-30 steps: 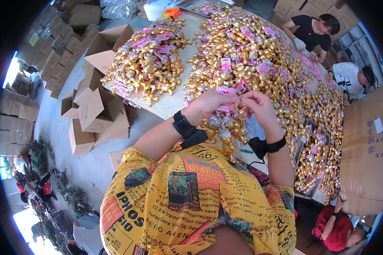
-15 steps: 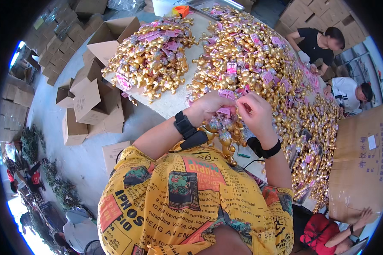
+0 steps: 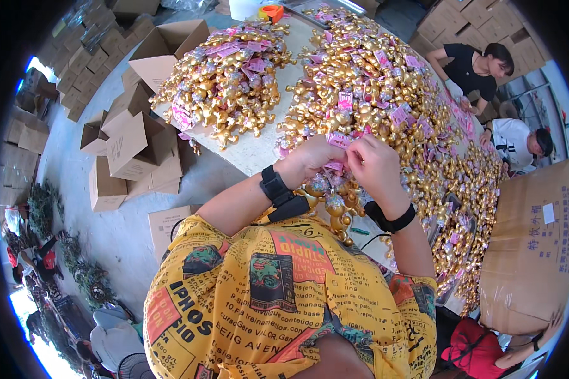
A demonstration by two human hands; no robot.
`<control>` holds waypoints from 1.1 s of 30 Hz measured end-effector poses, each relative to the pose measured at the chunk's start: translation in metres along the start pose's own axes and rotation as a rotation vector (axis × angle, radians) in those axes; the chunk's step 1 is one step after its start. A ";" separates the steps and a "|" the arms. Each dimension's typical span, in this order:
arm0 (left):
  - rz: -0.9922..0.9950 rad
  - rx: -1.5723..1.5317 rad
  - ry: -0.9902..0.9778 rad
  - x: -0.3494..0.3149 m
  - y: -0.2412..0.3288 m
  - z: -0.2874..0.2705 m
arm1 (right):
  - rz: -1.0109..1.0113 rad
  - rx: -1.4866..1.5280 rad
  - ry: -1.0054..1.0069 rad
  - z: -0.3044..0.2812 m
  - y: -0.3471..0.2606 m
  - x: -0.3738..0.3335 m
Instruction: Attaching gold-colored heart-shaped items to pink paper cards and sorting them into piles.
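Note:
Over the near edge of the pile, my left hand [image 3: 316, 155] is closed on a pink tag [image 3: 339, 141] that sticks up past its fingers. Close beside it, my right hand [image 3: 378, 165] pinches with its fingertips at the tag's side; what lies between those fingers is too small to make out. Below both hands hangs a shiny gold figure with round, ball-like parts [image 3: 335, 205], partly hidden by the hands. Just ahead spreads a big heap of similar gold figures with pink tags [image 3: 367, 88].
A smaller heap of gold figures [image 3: 227, 82] lies at the far left of the table [image 3: 224, 158]. Open cardboard boxes [image 3: 133, 145] stand on the floor to the left. A large carton [image 3: 528, 252] is at the right. Co-workers [image 3: 474, 69] stand along the far right side.
My right hand has moved slightly left, its fingertips now closer to my left hand. The pink tag has shifted a little. The right-hand co-worker in red has leaned lower.

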State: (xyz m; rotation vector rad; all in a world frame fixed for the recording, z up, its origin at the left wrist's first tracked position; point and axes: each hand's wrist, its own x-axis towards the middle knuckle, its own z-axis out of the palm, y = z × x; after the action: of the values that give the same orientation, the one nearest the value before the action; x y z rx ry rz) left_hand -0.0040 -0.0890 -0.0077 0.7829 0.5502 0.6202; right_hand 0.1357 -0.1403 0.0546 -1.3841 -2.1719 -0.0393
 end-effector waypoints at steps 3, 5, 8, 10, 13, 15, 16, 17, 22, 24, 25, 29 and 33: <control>0.027 0.107 0.024 0.000 -0.002 0.002 | 0.019 -0.057 0.000 0.002 -0.003 0.001; 0.019 0.194 0.042 -0.001 -0.001 0.005 | 0.046 -0.072 -0.015 0.004 -0.004 -0.001; 0.118 0.516 0.014 -0.002 0.002 0.007 | 0.099 -0.007 -0.006 0.005 -0.003 -0.002; 0.202 0.708 0.002 -0.001 0.002 0.003 | 0.125 0.075 0.016 0.003 -0.004 -0.001; 0.358 0.748 0.082 -0.008 0.005 0.003 | 0.444 0.443 -0.126 -0.001 -0.004 0.003; 0.314 0.739 0.068 -0.011 0.012 0.002 | 0.535 0.685 -0.077 0.007 0.000 0.002; 0.376 0.779 0.083 -0.010 0.011 -0.003 | 0.536 0.682 -0.078 0.011 0.000 0.003; 0.439 0.819 0.099 -0.010 0.012 -0.007 | 0.518 0.655 -0.064 0.014 -0.001 0.004; 0.587 0.920 0.101 -0.013 0.021 -0.028 | 0.503 0.655 -0.027 0.021 -0.021 0.015; 0.645 0.923 0.117 -0.012 0.025 -0.039 | 0.526 0.679 -0.027 0.026 -0.028 0.021; 0.441 0.871 0.068 -0.014 0.035 -0.042 | 0.545 0.709 -0.026 0.028 -0.032 0.024; 0.064 0.417 -0.115 -0.014 0.046 -0.067 | 0.493 0.514 -0.019 0.037 -0.046 0.041; -0.075 0.187 -0.132 -0.007 0.039 -0.094 | 0.491 0.426 0.012 0.052 -0.058 0.054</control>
State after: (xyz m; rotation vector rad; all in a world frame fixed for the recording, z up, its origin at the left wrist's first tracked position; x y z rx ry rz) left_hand -0.0820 -0.0284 -0.0315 0.9678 0.5187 0.4484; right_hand 0.0474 -0.1062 0.0516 -1.5975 -1.6440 0.5607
